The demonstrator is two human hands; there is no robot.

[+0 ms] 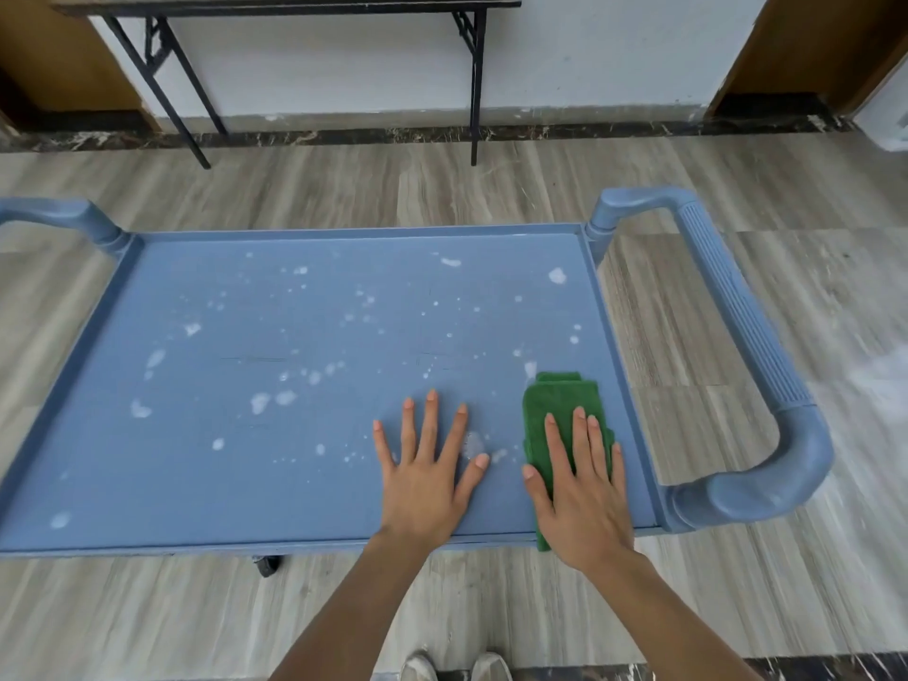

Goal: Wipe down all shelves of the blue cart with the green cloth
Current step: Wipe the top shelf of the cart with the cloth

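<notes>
The blue cart's top shelf fills the middle of the view, speckled with white foam spots. A folded green cloth lies at the shelf's near right corner, partly over the front rim. My right hand presses flat on the cloth, fingers spread over it. My left hand rests flat and open on the bare shelf just left of the cloth, beside a smeared foam patch. Lower shelves are hidden under the top one.
Blue handles rise at the cart's right end and left end. A cart wheel shows under the front rim. A black-legged table stands by the far wall. Wood-look floor surrounds the cart; my shoes are below.
</notes>
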